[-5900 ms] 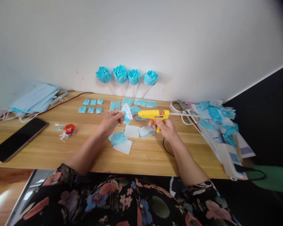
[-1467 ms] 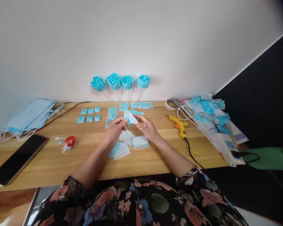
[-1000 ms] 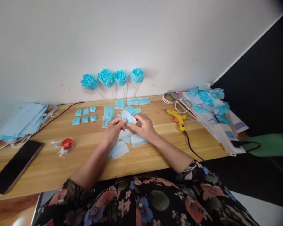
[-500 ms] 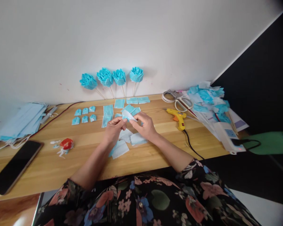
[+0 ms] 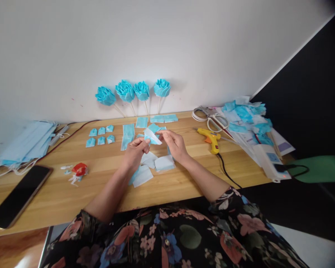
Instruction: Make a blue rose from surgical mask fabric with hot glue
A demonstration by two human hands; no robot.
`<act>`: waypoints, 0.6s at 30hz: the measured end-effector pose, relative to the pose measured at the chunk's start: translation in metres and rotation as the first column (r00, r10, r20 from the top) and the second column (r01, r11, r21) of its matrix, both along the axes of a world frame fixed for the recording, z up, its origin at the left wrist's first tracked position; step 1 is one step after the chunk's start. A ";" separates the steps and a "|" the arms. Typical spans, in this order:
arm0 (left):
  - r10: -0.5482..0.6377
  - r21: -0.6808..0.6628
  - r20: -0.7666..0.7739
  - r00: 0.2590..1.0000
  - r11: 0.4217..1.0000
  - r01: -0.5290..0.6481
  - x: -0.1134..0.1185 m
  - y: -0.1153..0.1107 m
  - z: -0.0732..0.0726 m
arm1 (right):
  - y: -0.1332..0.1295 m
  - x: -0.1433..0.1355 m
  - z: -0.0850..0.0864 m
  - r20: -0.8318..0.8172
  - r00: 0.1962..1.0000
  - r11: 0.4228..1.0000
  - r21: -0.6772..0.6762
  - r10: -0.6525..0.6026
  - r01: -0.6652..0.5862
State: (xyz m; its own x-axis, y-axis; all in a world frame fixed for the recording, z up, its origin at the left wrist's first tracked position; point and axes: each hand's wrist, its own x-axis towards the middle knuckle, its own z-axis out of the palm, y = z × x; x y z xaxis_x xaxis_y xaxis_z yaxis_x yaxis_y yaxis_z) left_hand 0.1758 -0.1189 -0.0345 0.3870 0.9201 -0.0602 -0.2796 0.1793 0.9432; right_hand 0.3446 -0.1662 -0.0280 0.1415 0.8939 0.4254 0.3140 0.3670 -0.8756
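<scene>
My left hand (image 5: 137, 150) pinches a partly folded piece of blue and white mask fabric (image 5: 152, 137) between thumb and fingers. Just right of that piece is my right hand (image 5: 175, 144), its thumb and fingers apart and nothing visible between them. Cut fabric pieces lie under and around my hands: white-side-up squares (image 5: 143, 176) nearer me and a blue strip (image 5: 128, 136) to the left. Several small folded blue petals (image 5: 101, 140) sit in two rows at left. Blue fabric flowers (image 5: 124, 91) on sticks lean against the wall behind.
To the right lie a yellow glue gun (image 5: 210, 139), scissors (image 5: 217, 122), a tape roll (image 5: 198, 114), a heap of fabric scraps (image 5: 248, 115) and a power strip (image 5: 268, 163). Stacked masks (image 5: 26, 143), a phone (image 5: 20, 196) and a red wrapper (image 5: 79, 169) are at left.
My right hand has let go of the fabric's right end and shifted slightly right, its fingers parting. My left hand still holds the piece, whose white fold now shows more fully.
</scene>
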 end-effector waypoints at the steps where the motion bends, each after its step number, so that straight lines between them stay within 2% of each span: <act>1: -0.002 0.002 -0.004 1.000 1.000 0.002 0.000 0.000 0.000 | 0.000 0.000 0.000 0.014 1.000 1.000 0.010 0.005 -0.005; 8: -0.004 0.091 -0.094 0.996 0.996 0.013 -0.001 -0.001 -0.006 | 0.004 -0.005 -0.002 0.168 0.985 0.999 0.048 -0.029 0.021; 14: 0.011 0.128 -0.169 0.986 0.992 0.011 -0.002 -0.001 -0.007 | 0.005 -0.006 -0.003 0.184 0.981 0.998 0.050 -0.053 0.044; 18: 0.034 0.089 -0.153 0.988 0.996 -0.021 0.000 -0.002 -0.003 | 0.006 -0.005 -0.004 0.146 0.987 0.998 0.019 -0.064 0.061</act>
State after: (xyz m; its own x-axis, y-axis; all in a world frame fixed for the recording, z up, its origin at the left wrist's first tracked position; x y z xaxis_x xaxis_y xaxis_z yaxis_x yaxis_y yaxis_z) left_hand 0.1762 -0.1212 -0.0376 0.3538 0.9346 -0.0368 -0.1330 0.0892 0.9871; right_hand 0.3394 -0.1603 -0.0321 0.1318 0.8787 0.4588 0.4615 0.3552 -0.8129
